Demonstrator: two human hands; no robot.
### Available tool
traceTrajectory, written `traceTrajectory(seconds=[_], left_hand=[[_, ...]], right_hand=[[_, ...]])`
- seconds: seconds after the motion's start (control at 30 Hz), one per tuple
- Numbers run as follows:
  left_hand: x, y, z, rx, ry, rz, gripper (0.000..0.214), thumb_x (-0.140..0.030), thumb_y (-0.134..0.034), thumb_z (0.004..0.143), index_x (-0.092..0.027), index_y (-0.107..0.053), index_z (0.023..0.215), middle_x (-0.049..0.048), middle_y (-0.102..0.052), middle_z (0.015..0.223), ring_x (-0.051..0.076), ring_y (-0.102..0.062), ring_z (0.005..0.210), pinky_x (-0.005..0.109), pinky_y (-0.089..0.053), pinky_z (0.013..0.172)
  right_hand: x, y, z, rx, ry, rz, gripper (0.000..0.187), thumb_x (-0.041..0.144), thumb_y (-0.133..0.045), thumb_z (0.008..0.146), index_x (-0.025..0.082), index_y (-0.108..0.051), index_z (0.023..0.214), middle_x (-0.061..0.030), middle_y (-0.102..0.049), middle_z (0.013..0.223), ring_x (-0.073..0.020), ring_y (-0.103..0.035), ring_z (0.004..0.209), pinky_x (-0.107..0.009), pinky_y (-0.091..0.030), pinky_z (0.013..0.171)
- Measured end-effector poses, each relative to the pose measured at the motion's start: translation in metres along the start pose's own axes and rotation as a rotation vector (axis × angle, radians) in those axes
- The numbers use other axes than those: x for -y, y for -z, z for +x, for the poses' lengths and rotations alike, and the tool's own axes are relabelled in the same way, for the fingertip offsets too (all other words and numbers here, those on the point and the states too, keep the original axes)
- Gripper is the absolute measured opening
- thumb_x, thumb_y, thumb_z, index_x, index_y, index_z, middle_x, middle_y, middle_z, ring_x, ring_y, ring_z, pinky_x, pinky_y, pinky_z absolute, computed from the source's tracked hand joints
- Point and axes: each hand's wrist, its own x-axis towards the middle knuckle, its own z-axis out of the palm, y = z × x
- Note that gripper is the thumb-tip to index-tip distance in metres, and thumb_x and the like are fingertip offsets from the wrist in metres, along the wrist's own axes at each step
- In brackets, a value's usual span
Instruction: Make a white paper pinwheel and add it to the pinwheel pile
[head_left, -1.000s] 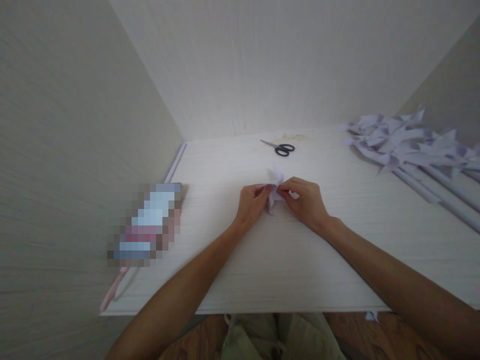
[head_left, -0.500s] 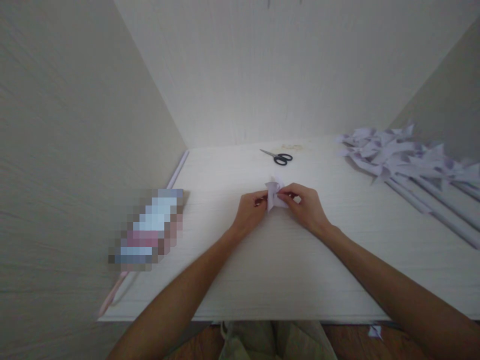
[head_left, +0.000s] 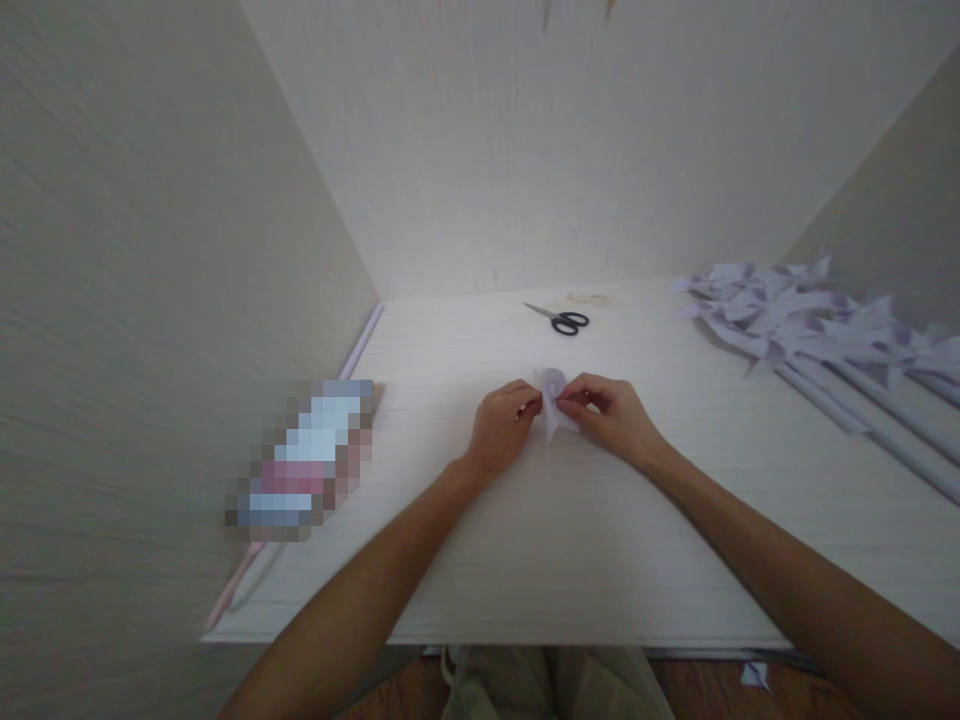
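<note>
A small folded piece of pale lilac paper [head_left: 553,403] sits between both hands over the middle of the white table [head_left: 570,540]. My left hand [head_left: 504,425] pinches its left side with curled fingers. My right hand [head_left: 611,420] pinches its right side, fingertips pressed together. The paper's lower point hangs between the two thumbs.
Black-handled scissors [head_left: 559,318] lie at the back of the table. A heap of lilac paper pinwheels on rolled sticks [head_left: 817,330] fills the right side. A pixelated object [head_left: 304,460] lies at the left, with a thin pale stick [head_left: 360,345] along the left wall.
The paper has been turned and folded between the fingers; its upper flaps now look rounder and smaller. Both hands stay in about the same place on the table.
</note>
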Motion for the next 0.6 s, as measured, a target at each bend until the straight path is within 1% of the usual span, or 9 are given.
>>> traceTrajectory(seconds=[0.2,0.33,0.47,0.6], left_hand=[[-0.0008,-0.0003,0.0012,0.032,0.033,-0.037,0.019,-0.013,-0.042,0.073,-0.015,-0.056,0.061,0.0021,-0.055,0.069,0.01,-0.049,0.064,0.02,-0.04,0.058],[-0.001,-0.0007,0.0027,0.03,0.051,-0.032,0.019,-0.012,-0.041,0.072,-0.014,-0.053,0.059,0.0017,-0.053,0.065,0.009,-0.048,0.062,0.02,-0.04,0.056],[0.0006,-0.002,0.0027,0.031,0.051,-0.041,0.018,-0.011,-0.04,0.072,-0.014,-0.054,0.062,0.0019,-0.053,0.067,0.01,-0.049,0.063,0.02,-0.041,0.056],[0.003,-0.0033,0.0017,0.03,0.059,-0.044,0.017,-0.011,-0.04,0.072,-0.015,-0.055,0.063,0.0024,-0.055,0.07,0.01,-0.05,0.066,0.02,-0.042,0.057]], right_hand=[[-0.003,-0.003,-0.0022,0.011,0.011,-0.041,0.008,0.023,-0.055,0.071,0.016,-0.056,0.07,0.0007,-0.055,0.06,-0.01,-0.049,0.055,-0.023,-0.039,0.053],[-0.0056,-0.0047,-0.0023,0.014,0.019,-0.037,0.008,0.023,-0.054,0.072,0.015,-0.056,0.07,0.0004,-0.055,0.06,-0.0097,-0.048,0.055,-0.023,-0.039,0.053],[-0.0071,-0.0041,-0.0005,0.026,0.022,0.008,0.01,0.024,-0.054,0.072,0.016,-0.058,0.073,-0.0009,-0.057,0.063,-0.0102,-0.05,0.057,-0.023,-0.039,0.054],[-0.0063,-0.0035,0.0008,0.015,-0.024,0.087,0.009,0.025,-0.058,0.068,0.016,-0.06,0.07,0.0003,-0.056,0.06,-0.0091,-0.047,0.053,-0.022,-0.037,0.05]])
